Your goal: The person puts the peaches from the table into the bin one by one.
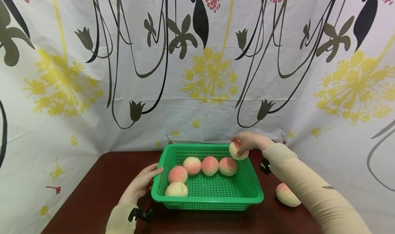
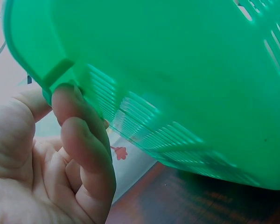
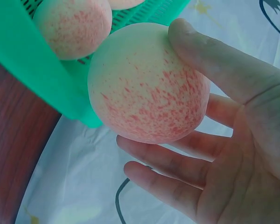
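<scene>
A green plastic basket point(image 1: 210, 199) with slotted walls stands on the dark red table. My left hand point(image 1: 142, 183) grips the basket's left rim, thumb on top and fingers beneath; in the left wrist view the fingertips point(image 2: 67, 100) bend against the rim. Over the back right corner, my right hand point(image 1: 251, 141) holds a peach point(image 1: 237, 151) between thumb and fingers. The right wrist view has this pale, red-speckled peach point(image 3: 149, 84) close up, above the basket's edge. Several peaches lie inside, among them a red one point(image 1: 228, 166) at the back and a paler one point(image 1: 176, 189) at the front left.
Another peach point(image 1: 287, 195) lies on the table right of the basket, partly behind my right forearm. A white curtain point(image 1: 197, 117) printed with flowers hangs just behind the table point(image 1: 102, 179) and along both sides.
</scene>
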Demonstrator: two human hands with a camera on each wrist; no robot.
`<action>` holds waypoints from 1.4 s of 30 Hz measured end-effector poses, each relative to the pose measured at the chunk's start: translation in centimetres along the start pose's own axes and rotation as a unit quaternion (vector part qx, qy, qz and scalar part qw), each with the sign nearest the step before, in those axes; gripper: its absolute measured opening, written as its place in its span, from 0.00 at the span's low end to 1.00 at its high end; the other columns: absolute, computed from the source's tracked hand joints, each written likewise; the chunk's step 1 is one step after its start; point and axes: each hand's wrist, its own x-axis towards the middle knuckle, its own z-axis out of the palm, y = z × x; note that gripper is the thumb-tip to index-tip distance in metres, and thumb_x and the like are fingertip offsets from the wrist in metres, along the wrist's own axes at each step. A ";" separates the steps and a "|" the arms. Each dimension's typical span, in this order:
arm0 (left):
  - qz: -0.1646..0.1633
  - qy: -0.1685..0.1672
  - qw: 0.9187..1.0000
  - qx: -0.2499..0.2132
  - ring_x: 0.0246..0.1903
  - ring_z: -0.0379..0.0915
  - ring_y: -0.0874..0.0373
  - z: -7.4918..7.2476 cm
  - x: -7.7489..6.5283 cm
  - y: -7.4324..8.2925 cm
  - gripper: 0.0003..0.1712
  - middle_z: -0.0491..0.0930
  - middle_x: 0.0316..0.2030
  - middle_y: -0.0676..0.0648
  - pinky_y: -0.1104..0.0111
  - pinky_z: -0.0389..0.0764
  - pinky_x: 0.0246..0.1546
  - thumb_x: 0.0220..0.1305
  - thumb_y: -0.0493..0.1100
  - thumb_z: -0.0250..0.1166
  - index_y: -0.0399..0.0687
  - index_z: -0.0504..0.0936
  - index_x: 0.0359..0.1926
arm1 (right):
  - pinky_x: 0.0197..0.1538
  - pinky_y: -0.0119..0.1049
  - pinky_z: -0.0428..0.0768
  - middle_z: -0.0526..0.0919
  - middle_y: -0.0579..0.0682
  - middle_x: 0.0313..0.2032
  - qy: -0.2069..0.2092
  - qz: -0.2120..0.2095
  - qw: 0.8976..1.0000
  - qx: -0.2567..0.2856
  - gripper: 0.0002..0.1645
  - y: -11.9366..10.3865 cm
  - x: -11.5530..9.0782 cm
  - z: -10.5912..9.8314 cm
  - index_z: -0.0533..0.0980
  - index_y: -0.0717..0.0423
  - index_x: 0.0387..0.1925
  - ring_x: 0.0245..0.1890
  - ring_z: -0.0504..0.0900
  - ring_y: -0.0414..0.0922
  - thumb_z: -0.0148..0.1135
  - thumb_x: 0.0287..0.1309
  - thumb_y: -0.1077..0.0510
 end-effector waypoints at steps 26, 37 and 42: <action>0.002 0.004 1.000 0.007 0.38 0.83 0.51 0.0 0.1 0.0 0.38 0.79 0.50 0.36 0.60 0.82 0.37 0.70 0.54 0.59 0.39 0.59 0.72 | 0.48 0.48 0.75 0.75 0.54 0.56 -0.039 -0.014 0.999 -0.007 0.38 -2.2 1.3 2.1 0.72 0.56 0.63 0.54 0.74 0.53 0.75 0.50 0.55; 0.004 0.005 1.000 0.006 0.38 0.83 0.51 0.0 0.0 -0.2 0.37 0.79 0.50 0.37 0.59 0.82 0.37 0.70 0.54 0.59 0.40 0.59 0.72 | 0.50 0.47 0.75 0.76 0.53 0.56 -0.052 -0.053 0.997 -0.015 0.37 -3.4 1.8 2.7 0.73 0.56 0.62 0.55 0.74 0.53 0.75 0.49 0.56; 0.005 0.004 1.000 0.007 0.40 0.82 0.50 0.1 0.0 -0.2 0.37 0.78 0.51 0.36 0.58 0.82 0.39 0.70 0.54 0.58 0.40 0.59 0.72 | 0.51 0.47 0.75 0.77 0.52 0.55 -0.060 -0.072 0.996 -0.016 0.36 -4.3 2.1 2.9 0.74 0.55 0.61 0.54 0.75 0.52 0.75 0.49 0.56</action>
